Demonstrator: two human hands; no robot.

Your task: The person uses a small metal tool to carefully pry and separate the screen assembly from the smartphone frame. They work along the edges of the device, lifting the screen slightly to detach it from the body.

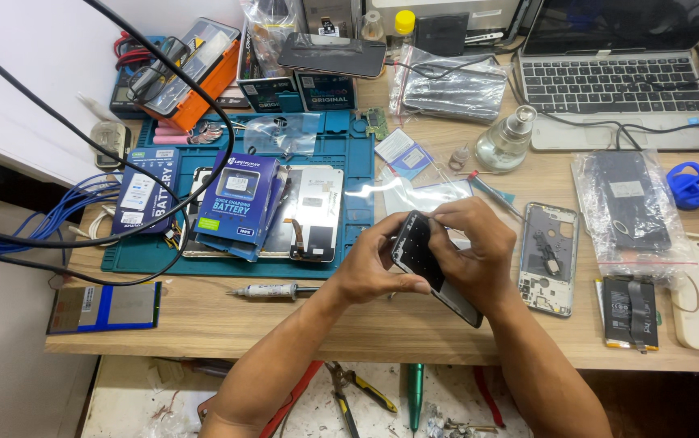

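Head view looks down on both hands meeting over the near edge of a wooden desk (pixel 414 337). Left hand (pixel 372 266) has its fingers closed around the upper end of a dark phone panel (pixel 430 266), thumb laid along the lower face. Right hand (pixel 473 253) wraps the panel from the right side, fingers curled shut over its edge, fingertips pinched at the top corner. The panel is tilted, raised off the desk, its lower end pointing toward the near right.

Just right of the hands lies a bare phone frame (pixel 549 258), and further right a black battery (pixel 630 312). Left of the hands a teal work mat (pixel 349 166) carries blue battery boxes (pixel 237 203), with a grey syringe (pixel 272 290) along its near side. At the far right stands an open laptop (pixel 613 81), a glass bottle (pixel 507 139) before it.
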